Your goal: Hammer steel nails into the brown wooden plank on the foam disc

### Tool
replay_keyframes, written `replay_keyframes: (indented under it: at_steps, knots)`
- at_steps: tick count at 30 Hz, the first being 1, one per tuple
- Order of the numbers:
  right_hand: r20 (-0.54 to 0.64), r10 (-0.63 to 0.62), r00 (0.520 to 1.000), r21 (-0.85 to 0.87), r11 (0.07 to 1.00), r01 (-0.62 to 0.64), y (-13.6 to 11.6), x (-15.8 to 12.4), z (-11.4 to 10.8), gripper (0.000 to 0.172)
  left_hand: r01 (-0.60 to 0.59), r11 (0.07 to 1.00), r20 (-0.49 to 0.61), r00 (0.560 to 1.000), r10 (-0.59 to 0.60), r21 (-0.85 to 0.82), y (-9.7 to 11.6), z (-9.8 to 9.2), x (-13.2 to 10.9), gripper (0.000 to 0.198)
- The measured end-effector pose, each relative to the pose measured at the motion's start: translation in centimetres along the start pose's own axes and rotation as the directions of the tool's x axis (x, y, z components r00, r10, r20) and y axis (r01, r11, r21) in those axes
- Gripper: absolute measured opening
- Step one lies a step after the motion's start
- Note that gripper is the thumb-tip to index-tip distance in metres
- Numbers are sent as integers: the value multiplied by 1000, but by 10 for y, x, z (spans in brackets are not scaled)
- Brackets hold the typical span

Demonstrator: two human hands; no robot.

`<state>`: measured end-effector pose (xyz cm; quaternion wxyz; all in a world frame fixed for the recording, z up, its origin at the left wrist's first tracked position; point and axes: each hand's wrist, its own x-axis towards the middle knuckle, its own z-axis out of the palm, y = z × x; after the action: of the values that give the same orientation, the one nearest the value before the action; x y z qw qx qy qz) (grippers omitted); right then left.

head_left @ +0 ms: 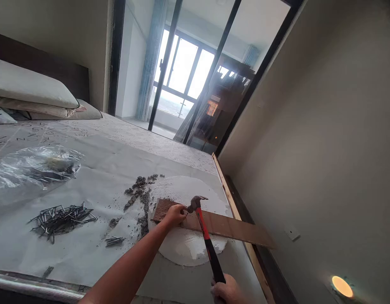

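My right hand (225,292) grips the black end of a red-handled claw hammer (205,230); its metal head hovers just over a brown wooden board (226,226). That board lies across a round white foam slab (191,247). My left hand (175,214) rests on the board's left end, fingers pinched beside the hammer head on something too small to make out.
A heap of loose nails (60,218) lies at the left on grey paper, a smaller bunch (114,241) nearer. Grey rubble (139,196) is scattered beside the foam. A clear plastic bag (30,169) and pillows (30,90) sit further left. A wall (324,147) stands close on the right.
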<state>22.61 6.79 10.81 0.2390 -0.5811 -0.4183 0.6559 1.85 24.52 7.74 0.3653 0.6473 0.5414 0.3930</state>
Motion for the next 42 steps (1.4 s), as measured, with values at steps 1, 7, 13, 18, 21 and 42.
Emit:
replay_keyframes:
  at_steps: [1, 7, 13, 18, 21, 42]
  knots:
    - [-17, -2, 1000, 21, 1000, 2, 0, 0, -1, 20, 25, 997, 4, 1000, -24, -68, -1, -3, 1, 21]
    - [-102, -54, 993, -64, 997, 48, 10, 4, -1, 20, 146, 811, -22, 981, -192, -566, -5, -11, 7, 9]
    - [-70, 2, 998, -110, 994, -10, 33, 28, 9, 17, 179, 803, 6, 977, -214, -568, -7, -7, 8, 9]
    - [-21, -40, 999, -2, 999, 40, 48, 38, 9, 20, 135, 871, 12, 989, -147, -472, 4, -9, 5, 13]
    - [5, -63, 998, 22, 998, 63, 63, 43, 11, 33, 6, 912, -44, 999, -27, -409, 12, -14, -20, 17]
    - [206, 17, 978, 272, 959, -74, 73, 17, 41, 38, -78, 439, 114, 992, -57, 895, -115, -155, -135, 23]
